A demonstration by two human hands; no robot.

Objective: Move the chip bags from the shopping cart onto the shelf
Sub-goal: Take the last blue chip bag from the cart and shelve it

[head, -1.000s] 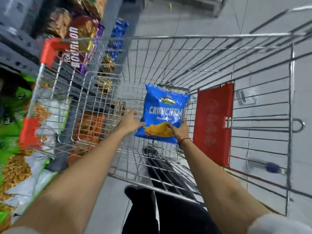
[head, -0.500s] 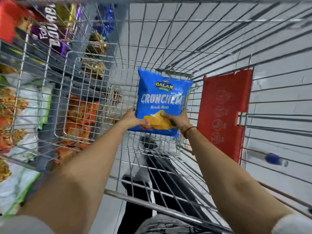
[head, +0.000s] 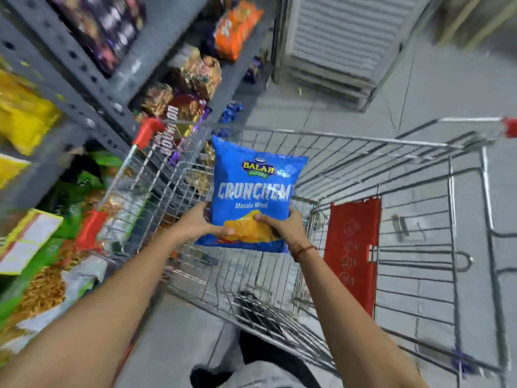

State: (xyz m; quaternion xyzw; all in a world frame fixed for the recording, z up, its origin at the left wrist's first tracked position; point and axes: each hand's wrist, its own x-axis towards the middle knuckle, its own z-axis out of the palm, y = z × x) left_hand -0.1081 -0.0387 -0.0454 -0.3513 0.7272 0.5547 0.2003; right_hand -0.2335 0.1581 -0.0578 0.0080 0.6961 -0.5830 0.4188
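A blue chip bag (head: 253,189) with white "CRUNCHEM" lettering is held upright above the wire shopping cart (head: 363,141). My left hand (head: 200,224) grips its lower left edge. My right hand (head: 282,228) grips its lower right corner, thumb across the yellow chip picture. The bag is raised to about the cart's rim, near its left side. The cart basket below looks empty of other bags. The grey metal shelf (head: 81,79) stands to the left, stocked with snack packs.
A red flap (head: 354,253) hangs on the cart's right inner side. Red corner guards (head: 147,133) mark the cart's left rim, close against the shelf. Yellow, green and orange packs fill the shelves. A grey slatted panel (head: 344,37) stands at the back on the tiled floor.
Both hands have lifted the blue bag from inside the cart up to rim height. The view has swung upward and left, bringing the shelf into sight.
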